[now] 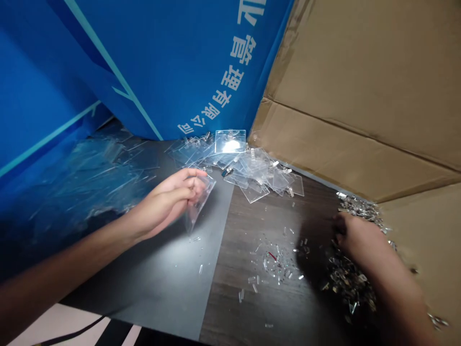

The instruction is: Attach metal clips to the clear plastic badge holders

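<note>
Head view: our left hand (176, 192) clasped a clear plastic badge holder (200, 207) by its upper part. Our blurred right hand (355, 235) sat among metal clips (345, 278), its grip hidden. More holders (255, 175) lay just ahead on the dark wood table (230, 307), hemmed by a cardboard flap (360, 96).
</note>
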The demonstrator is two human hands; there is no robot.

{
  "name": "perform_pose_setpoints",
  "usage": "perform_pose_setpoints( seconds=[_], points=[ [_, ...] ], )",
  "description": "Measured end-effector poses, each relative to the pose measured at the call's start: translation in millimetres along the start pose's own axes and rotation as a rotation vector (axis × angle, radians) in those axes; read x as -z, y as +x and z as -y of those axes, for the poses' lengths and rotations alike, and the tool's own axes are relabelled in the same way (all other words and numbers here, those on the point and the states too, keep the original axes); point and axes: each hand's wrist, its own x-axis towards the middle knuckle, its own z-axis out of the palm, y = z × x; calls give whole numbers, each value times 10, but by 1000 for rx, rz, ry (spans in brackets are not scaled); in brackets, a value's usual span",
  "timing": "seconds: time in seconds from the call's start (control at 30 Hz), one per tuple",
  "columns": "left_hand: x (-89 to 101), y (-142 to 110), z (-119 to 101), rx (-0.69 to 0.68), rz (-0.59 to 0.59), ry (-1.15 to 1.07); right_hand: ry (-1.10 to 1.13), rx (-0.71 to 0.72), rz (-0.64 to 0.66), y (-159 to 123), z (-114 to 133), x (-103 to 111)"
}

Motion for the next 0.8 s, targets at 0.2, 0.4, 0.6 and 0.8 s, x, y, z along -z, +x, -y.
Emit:
perform_pose_setpoints(
  seconds=[0.2,0.4,0.6,0.8],
  points=[
    [-156,-54,309,-13,238,-88,-105,-110,72,34,110,118],
    [-113,-33,568,-112,380,-181,-116,-164,11,-7,200,172],
    [-72,-88,775,-78,524,-325,-132,-216,38,-82,353,213],
    [-179,-224,762,-24,565,-265,-145,-256,41,-114,431,195]
  ],
)
